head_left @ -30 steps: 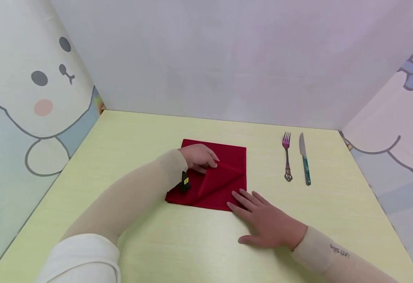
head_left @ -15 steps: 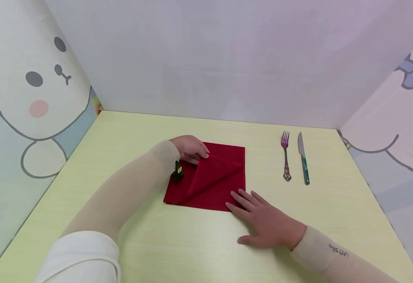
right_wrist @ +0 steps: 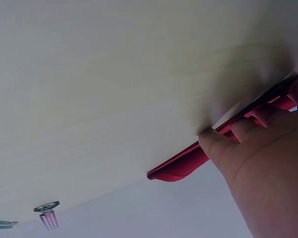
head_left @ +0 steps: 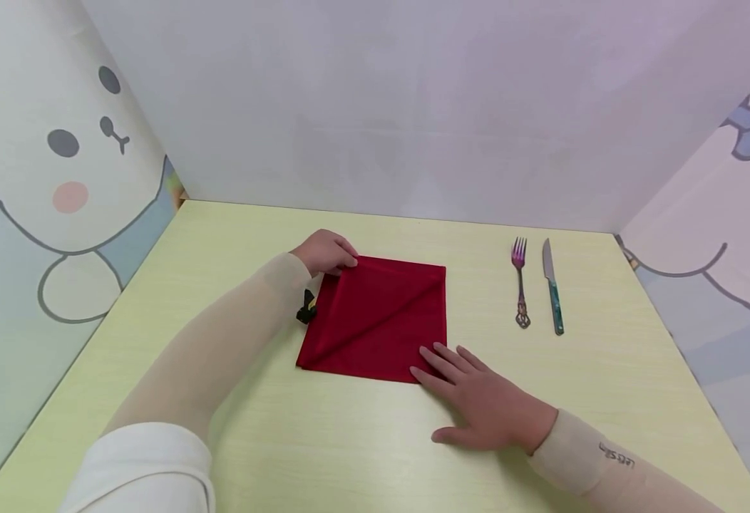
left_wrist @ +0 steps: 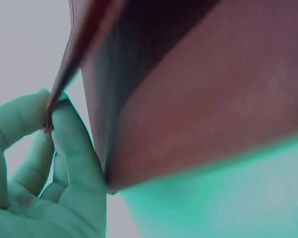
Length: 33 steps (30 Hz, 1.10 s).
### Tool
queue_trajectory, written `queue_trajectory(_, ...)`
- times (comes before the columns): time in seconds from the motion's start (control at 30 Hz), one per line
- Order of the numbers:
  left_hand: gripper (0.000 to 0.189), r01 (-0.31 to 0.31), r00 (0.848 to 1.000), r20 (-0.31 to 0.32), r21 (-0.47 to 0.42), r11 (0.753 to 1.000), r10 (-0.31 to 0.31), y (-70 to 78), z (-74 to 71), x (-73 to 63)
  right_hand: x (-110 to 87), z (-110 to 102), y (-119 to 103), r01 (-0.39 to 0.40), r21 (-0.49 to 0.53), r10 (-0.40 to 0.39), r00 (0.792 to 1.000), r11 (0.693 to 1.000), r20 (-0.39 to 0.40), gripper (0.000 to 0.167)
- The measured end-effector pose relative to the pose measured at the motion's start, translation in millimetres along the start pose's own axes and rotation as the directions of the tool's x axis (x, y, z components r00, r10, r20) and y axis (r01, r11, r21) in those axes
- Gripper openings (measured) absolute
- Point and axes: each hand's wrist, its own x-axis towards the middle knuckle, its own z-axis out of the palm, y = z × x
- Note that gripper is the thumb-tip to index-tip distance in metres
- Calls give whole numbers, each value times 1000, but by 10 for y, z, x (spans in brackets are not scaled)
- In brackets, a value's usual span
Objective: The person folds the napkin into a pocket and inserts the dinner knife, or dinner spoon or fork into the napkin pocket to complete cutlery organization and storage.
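Note:
A red cloth napkin [head_left: 388,320] lies folded in a square on the table, its top layer turned up along a diagonal crease. At its far left corner my left hand [head_left: 326,251] pinches the loose corner of that layer between thumb and fingers. The left wrist view shows the pinched cloth edge [left_wrist: 64,79] raised a little off the layer beneath. My right hand [head_left: 487,402] is spread, its fingertips resting on the napkin's near right corner. In the right wrist view, the fingers [right_wrist: 218,144] press along the napkin's edge [right_wrist: 181,161].
Right of the napkin, a fork [head_left: 520,281] with purplish tines lies beside a knife [head_left: 552,288] with a green handle. The pale yellow table [head_left: 324,442] meets a plain wall [head_left: 381,107] at the back. Cartoon-printed panels [head_left: 86,271] stand at both sides.
My left hand has moved to the far left, drawing the napkin's top corner out to the far left corner, so the turned layer covers more. The right hand has stayed put.

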Motion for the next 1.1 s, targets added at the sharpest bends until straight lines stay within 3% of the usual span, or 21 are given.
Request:
queue_trajectory(0.23, 22, 19, 993, -112, -27, 999, -22, -85, -102, 26, -4, -9, -12, -1, -6, 1, 1000, 1000, 0, 88)
queue_trajectory(0.67, 10, 104, 985, -146, 75, 992, -92, -200, -210, 167, -4, -5, -7, 16, -8, -16, 1000, 1000, -27, 89)
queue_trajectory(0.9, 11, 84, 984, -169, 181, 980, -53, -170, -175, 140, -1, -8, -2, 8, 5, -8, 1000, 1000, -12, 89)
queue_trajectory(1.1, 10, 111, 980, -184, 189, 976, -75, -173, -131, 174, 1, -20, 2, -3, 17, 3, 1000, 1000, 11, 89)
